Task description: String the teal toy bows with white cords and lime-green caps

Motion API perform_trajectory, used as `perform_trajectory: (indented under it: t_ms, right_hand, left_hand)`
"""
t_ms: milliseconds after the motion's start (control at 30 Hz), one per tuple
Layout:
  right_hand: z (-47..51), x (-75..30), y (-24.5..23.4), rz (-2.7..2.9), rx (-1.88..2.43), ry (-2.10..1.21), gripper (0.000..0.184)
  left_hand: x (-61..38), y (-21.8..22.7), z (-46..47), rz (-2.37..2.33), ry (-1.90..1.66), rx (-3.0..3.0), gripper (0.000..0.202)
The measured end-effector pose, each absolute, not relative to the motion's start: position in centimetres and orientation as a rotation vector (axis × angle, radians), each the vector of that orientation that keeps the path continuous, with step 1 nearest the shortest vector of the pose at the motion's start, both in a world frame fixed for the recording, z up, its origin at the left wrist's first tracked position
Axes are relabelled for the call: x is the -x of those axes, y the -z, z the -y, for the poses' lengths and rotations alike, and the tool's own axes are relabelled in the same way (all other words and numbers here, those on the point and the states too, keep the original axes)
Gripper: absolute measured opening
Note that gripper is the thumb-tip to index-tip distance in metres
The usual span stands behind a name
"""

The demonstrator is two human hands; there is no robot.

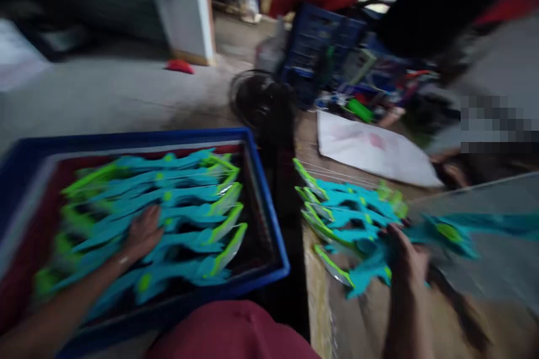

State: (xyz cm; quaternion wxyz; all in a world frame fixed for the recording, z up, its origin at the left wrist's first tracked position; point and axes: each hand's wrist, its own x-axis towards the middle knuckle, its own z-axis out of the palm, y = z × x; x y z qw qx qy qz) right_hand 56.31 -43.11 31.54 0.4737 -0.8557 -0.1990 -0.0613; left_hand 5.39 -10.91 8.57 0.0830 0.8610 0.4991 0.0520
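We are looking at turquoise-and-green bow-shaped pieces that are lying in an overlapping row inside the blue tray, filling much of its middle at the left of the frame. A second, smaller pile is sitting on the desk right of centre, and another turquoise piece is stretching towards the right edge. So we are judging the work as partway through: many pieces are lying in the tray, while several are remaining on the desk. Which way they are passing, we cannot tell.

Our left hand is resting on the tray's row, and our right hand is touching the desk pile's right end — whether either is gripping a piece, the blur is keeping from us.

We are losing other details too. Our left forearm is covering part of the row, the overlap is defeating any count, and the frame is cutting off the tray's lower left and the far piece's tip. Thin strings are barely showing, and the clutter at upper right is smearing.
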Motion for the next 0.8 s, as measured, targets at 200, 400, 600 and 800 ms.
perform_trajectory:
  t_ms: [200,400,600,800]
  right_hand:
    - [29.0,-44.8,-29.3,1.388,2.227,-0.026,0.040]
    - [10.2,-23.8,-18.3,2.438,2.039,-0.124,0.013]
    - [2.8,-15.9,-8.6,2.634,2.063,-0.177,0.019]
    - [1.5,-15.1,-6.4,2.703,2.178,-0.199,0.024]
  left_hand:
    - [1.2,-4.7,11.0,-1.578,-0.063,-2.469,0.065]
    - [1.3,-3.4,11.5,-1.522,-0.250,-2.472,0.066]
    - [2.3,-2.1,11.6,-1.488,-0.380,-2.449,0.062]
    - [2.5,-2.1,11.9,-1.462,-0.445,-2.418,0.065]
